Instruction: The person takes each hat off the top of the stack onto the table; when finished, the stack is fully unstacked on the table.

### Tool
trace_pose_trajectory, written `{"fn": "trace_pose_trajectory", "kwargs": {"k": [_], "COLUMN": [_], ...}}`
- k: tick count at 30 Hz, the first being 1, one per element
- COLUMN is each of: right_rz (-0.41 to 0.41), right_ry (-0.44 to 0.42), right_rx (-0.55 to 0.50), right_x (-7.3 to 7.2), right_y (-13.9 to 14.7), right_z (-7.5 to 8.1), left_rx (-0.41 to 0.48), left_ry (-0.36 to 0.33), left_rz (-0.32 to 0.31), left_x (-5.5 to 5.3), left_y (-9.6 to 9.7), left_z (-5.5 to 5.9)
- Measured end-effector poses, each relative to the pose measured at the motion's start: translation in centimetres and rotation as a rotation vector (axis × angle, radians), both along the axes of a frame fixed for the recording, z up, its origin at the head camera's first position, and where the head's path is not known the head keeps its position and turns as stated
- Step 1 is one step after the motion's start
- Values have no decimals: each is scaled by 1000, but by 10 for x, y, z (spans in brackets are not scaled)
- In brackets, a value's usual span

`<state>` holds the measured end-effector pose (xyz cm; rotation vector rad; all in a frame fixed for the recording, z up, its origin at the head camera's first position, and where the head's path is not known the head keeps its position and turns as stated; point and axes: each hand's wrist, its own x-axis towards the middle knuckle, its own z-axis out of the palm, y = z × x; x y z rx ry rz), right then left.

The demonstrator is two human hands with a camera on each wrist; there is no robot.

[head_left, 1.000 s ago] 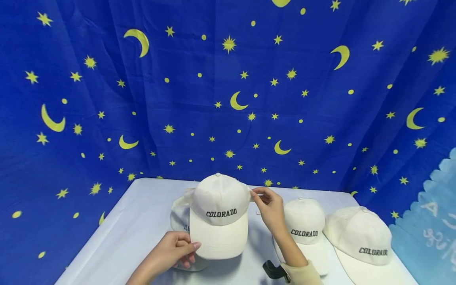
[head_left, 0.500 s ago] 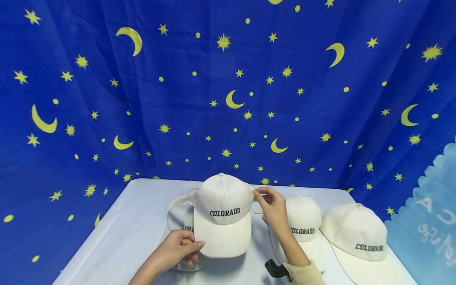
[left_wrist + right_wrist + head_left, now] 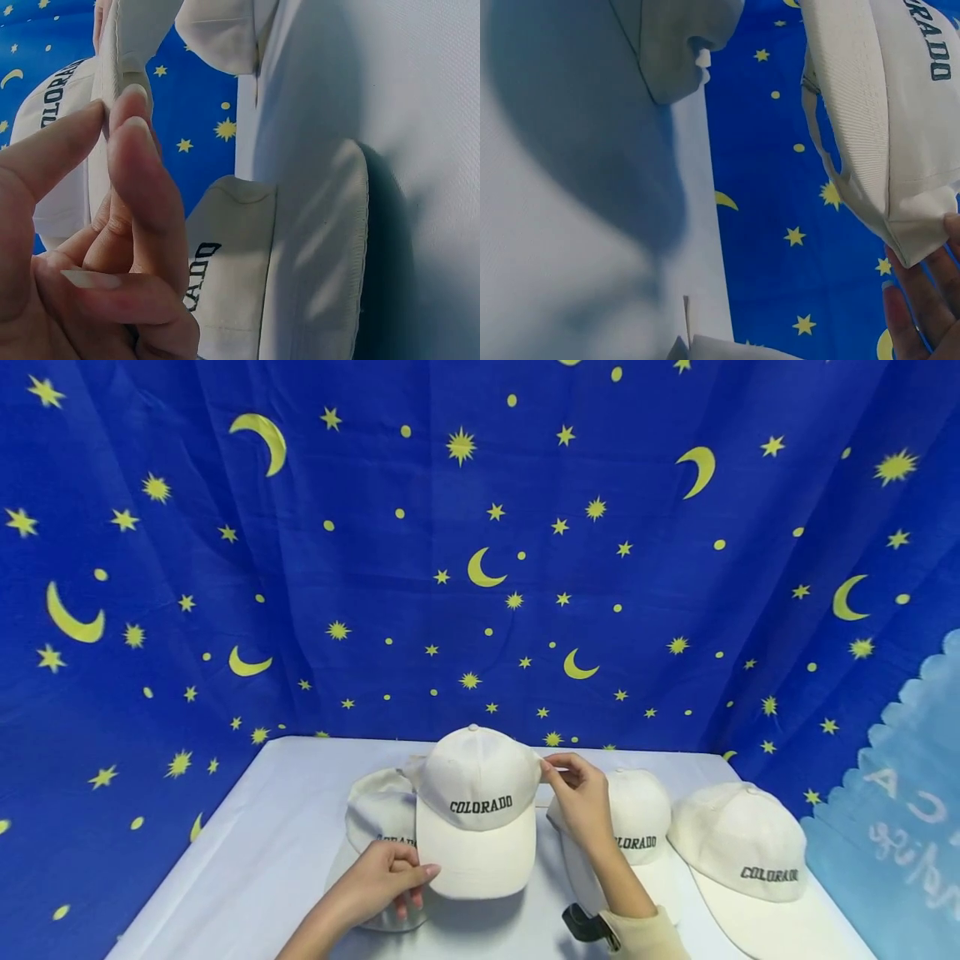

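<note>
A cream baseball cap [image 3: 480,777] with dark COLORADO lettering is held up above the table, its front towards me. My left hand [image 3: 382,881] pinches the brim's left edge, seen close in the left wrist view between the fingers [image 3: 146,165]. At the cap's right side, my right hand [image 3: 581,797] pinches the fabric by its lower rim; the right wrist view has that hand [image 3: 930,300] under the cap's corner [image 3: 922,232]. Partly hidden behind the held cap and left hand, a second matching cap [image 3: 367,822] lies on the table.
Two more matching caps, one [image 3: 648,806] partly behind my right forearm and one [image 3: 742,835] further right, lie on the white table [image 3: 247,827]. A blue star-and-moon cloth [image 3: 420,577] hangs behind. At the far right is a light blue scalloped panel [image 3: 915,793].
Both hands and the held cap have shifted slightly right over the table, showing more of the cap behind. The head view has turned a little; both grips look the same.
</note>
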<state>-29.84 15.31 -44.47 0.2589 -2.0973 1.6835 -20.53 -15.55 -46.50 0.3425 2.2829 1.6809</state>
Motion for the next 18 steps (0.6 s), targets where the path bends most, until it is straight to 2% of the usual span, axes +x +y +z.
{"fn": "trace_pose_trajectory", "kwargs": {"k": [10,18], "right_rz": [-18,-71], "right_ry": [-11,-49], "right_rx": [16,24], "right_x": [3,12], "right_y": [10,12], "right_z": [-5,1], "left_rx": [-29,-29], "left_ry": [-21,-22], "left_rz": [-8,-21], "left_x": [-3,-5], "left_y": [7,14], "left_z": [-3,-5]}}
